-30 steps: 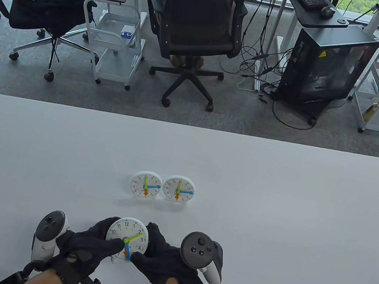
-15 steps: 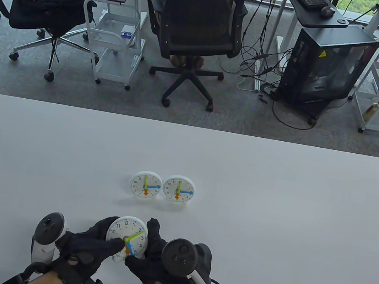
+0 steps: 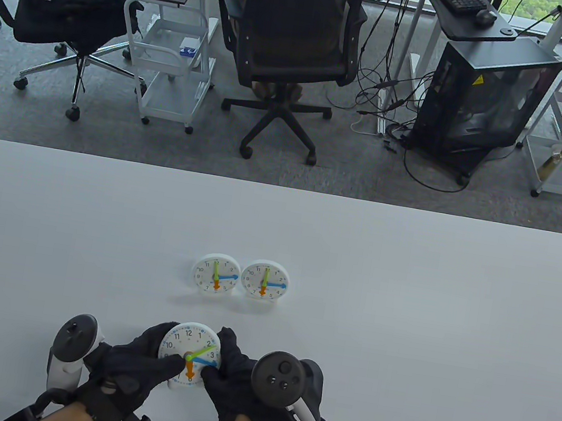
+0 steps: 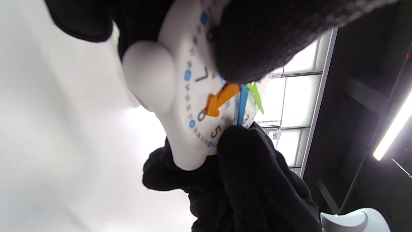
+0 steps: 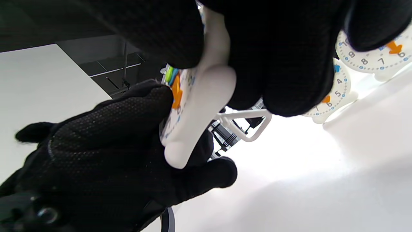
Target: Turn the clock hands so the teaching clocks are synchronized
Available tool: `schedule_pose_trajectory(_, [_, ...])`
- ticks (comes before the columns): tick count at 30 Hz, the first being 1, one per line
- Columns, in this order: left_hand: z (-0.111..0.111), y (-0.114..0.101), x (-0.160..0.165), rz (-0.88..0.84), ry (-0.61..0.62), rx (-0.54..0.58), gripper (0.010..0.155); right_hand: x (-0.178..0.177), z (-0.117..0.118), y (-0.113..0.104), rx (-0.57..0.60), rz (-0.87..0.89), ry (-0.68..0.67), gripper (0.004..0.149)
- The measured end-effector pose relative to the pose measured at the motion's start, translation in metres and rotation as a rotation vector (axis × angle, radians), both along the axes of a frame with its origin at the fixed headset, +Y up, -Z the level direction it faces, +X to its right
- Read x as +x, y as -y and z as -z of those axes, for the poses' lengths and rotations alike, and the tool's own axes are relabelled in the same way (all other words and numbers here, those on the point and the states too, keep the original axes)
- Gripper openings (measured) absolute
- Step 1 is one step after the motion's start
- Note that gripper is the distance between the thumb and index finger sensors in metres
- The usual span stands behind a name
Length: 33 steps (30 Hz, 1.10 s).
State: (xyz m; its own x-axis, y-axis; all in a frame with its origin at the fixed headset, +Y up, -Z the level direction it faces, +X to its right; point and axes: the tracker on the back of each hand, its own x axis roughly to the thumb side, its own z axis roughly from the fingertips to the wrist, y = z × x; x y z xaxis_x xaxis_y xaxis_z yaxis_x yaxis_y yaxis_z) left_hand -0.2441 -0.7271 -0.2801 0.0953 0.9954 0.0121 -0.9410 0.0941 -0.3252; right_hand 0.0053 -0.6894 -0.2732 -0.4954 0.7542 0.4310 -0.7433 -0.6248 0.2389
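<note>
The near teaching clock stands at the table's front edge between my hands. My left hand grips its left side, thumb pressed on the face by the hub. My right hand grips its right side, a fingertip on the tip of the blue hand. That hand points near 3 to 4, the orange hand at 6, the green hand at 2. The left wrist view shows the face and the fingertip touching the blue hand. Two reference clocks stand mid-table, green at 12, blue at 3, orange at 6.
The white table ends just past the reference clocks' far side at its back edge. Office chairs, white carts and a black cabinet stand on the floor beyond it. The reference clocks also show in the right wrist view.
The near clock's blue hand has swung anticlockwise from about 5 to between 3 and 4. My right hand shifted along the clock's right edge. The left hand and reference clocks stayed put.
</note>
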Motion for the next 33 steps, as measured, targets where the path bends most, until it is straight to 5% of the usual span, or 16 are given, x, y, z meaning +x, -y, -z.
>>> schedule_pose_trajectory(33, [-0.006,-0.008,0.008,0.13,0.043,0.138,0.065,0.013,0.002,0.003,0.012,0.105,0.117,0.062])
